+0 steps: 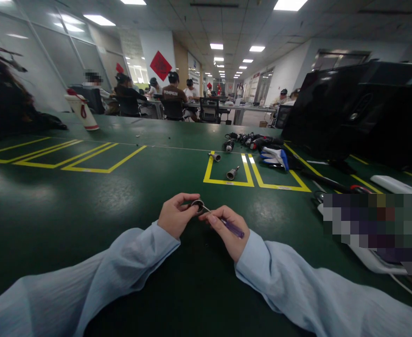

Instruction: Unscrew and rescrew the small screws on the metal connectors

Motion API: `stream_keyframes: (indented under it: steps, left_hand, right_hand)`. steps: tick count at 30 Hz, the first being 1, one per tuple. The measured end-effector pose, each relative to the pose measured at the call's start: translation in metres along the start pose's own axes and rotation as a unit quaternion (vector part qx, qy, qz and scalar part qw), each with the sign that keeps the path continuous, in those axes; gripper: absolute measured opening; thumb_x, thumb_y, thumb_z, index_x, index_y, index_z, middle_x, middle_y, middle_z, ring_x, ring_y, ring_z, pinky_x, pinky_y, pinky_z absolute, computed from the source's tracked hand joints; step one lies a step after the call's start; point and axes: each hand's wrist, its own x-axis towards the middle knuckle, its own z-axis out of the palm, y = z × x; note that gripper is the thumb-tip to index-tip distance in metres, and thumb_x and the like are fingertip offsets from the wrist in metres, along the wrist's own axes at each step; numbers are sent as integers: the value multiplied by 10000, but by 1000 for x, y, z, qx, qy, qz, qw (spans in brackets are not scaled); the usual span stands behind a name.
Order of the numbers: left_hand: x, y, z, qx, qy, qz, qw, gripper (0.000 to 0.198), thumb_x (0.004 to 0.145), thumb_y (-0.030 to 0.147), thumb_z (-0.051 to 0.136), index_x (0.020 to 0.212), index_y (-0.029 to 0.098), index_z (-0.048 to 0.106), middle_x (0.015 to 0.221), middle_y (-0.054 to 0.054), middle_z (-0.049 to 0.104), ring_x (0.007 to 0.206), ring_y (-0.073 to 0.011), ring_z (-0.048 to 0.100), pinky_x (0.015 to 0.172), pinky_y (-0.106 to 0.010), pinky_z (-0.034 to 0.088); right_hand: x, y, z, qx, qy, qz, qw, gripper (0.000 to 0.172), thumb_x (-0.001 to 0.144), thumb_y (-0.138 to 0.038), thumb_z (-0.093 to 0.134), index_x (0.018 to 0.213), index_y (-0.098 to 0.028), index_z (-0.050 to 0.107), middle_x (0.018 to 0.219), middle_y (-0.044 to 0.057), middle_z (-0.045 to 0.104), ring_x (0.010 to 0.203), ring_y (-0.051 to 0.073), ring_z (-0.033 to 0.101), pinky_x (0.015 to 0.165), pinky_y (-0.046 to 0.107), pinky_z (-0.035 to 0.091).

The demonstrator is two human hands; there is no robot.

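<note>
Between thumb and fingers, my left hand (pixel 177 215) grips a small round metal ring-shaped part (pixel 198 203), its opening turned toward me. My right hand (pixel 231 229) is closed around a screwdriver (pixel 234 228) with a purple see-through handle. The thin shaft points left, and its tip reaches the ring part's opening; whether it touches the inside I cannot tell. Both hands are held close together above the green table (pixel 128 262). Beyond them, a cone-shaped metal fitting (pixel 232 173) lies inside a yellow-taped box, and a second metal fitting (pixel 215 157) lies near that box's left line.
Farther right lie a blue-and-white glove (pixel 275 158) and a pile of dark connectors and cables (pixel 249 139). A black monitor (pixel 353 107) stands at the right. A paper cup (pixel 83 110) stands far left. Several people sit at tables behind.
</note>
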Motion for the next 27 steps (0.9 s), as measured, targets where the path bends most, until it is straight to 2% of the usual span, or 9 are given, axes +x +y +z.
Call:
stream_keyframes:
  steps: [10,18,27]
  left_hand:
    - [1,-2,-1,20,-13,14,1000,295,540,182,669,818,103,617,853,-72,670,683,-163,647,729,-317,523]
    - [1,-4,0,-9,-7,8,1000,252,528,182,667,765,107,622,720,-44,678,621,-164,646,658,-307,543]
    - [2,-4,1,-23,0,-3,1000,222,521,173,676,721,102,610,718,-42,677,617,-162,648,648,-299,547]
  right_hand:
    - [-3,6,2,-108,-10,-67,992,121,831,-224,451,819,-185,566,783,38,592,790,165,549,743,309,430]
    - [-4,3,3,-174,-19,-115,978,120,825,-197,434,786,-199,547,785,30,594,735,150,528,690,293,422]
    - [-5,-3,2,-166,-14,-101,981,137,820,-214,449,778,-192,577,806,37,619,754,153,547,699,289,416]
